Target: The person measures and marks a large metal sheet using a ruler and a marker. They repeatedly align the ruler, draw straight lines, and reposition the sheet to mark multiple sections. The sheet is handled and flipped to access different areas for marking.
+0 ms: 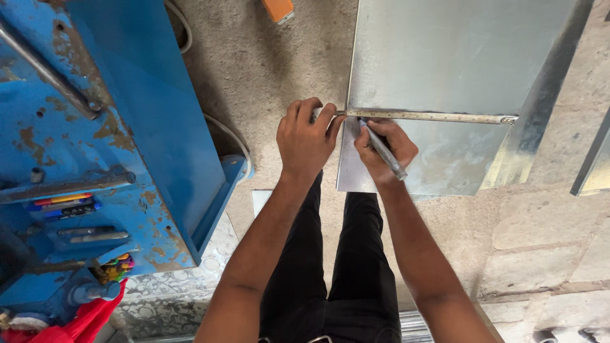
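Head view: metal sheet flat on concrete floor. Left hand, fingers curled, pins tape measure at sheet's near edge, keeping blade taut. Right hand pinches marker, tip touching blade's lower side. Blue machine alongside.

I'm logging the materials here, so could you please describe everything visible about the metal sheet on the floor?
The metal sheet is flat, grey and dull-shiny, apparently galvanised, with cloudy marks. It lies on the concrete floor, running out of view at the top. A tape measure blade stretches across it, hooked over its bent right edge. The left hand pins the tape at the left edge; the right hand rests on it holding a pen.
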